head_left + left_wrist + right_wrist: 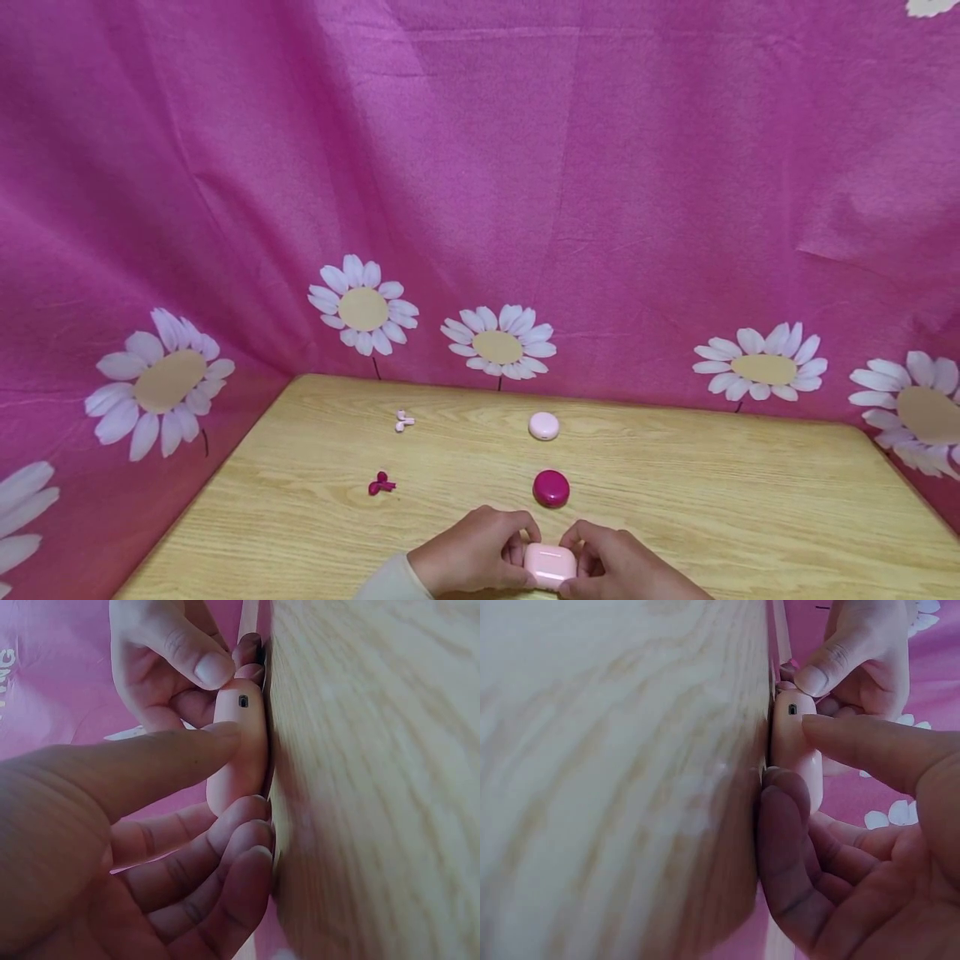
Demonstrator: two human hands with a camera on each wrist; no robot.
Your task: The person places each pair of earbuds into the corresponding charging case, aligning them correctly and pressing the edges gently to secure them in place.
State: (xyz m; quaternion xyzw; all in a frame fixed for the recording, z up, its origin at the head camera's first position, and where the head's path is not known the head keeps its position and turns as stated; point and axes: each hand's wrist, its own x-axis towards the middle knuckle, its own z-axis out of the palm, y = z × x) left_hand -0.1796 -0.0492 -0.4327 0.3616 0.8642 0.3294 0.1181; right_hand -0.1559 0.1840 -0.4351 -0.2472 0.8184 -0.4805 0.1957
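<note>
The pale pink case point(550, 564) sits on the wooden table point(675, 500) at its near edge, between my two hands, and I judge it light, hard-shelled and smooth enough to slip, so it wants holding by its rounded ends rather than its flat faces. My left hand point(474, 552) has its thumb laid across the case's side with the curled fingers tucked under the end, and my right hand point(615, 567) mirrors it, thumb on the side and fingers curled beneath, so both hands are pinching it. In the wrist views a small dark port point(243, 700) shows on the narrow side facing me. I cannot make out a lid seam or hinge, and my fingers cover most of the case's far side. Just beyond it lies a dark magenta round case point(551, 488), and farther back a light pink round case point(543, 426). Off to the left are a pair of magenta earbuds point(381, 484) and, behind them, a pair of pale earbuds point(404, 421), too small to tell in detail. A pink daisy-print cloth point(480, 167) backs the table.
</note>
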